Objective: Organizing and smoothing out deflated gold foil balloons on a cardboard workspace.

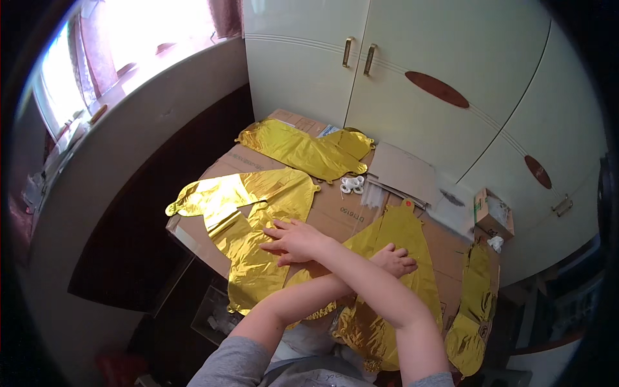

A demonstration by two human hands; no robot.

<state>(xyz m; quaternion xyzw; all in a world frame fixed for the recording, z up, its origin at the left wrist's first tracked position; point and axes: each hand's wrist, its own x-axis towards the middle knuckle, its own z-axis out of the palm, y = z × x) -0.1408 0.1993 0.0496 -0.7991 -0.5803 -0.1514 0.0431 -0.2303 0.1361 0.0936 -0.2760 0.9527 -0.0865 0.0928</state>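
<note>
My forearms cross over a cardboard-covered table. My right hand [295, 242] reaches to the left and lies with fingers spread on a flat, uninflated gold foil balloon [255, 248]. Crossing beneath it, my left arm brings my left hand [394, 260] to the right, where its stretched fingers rest on a second flat gold foil balloon [409, 242]. That balloon has a tab with a red spot at its far tip. Both foils are creased and shiny. The crossed arms hide part of the foil between them.
Another gold foil balloon [293, 147] lies at the far edge, and one more [469, 316] at the right edge. White ribbon rolls [352, 185], grey card sheets [403, 173] and a small open box [494, 214] sit farther back. A cream wardrobe [432, 39] stands behind the table.
</note>
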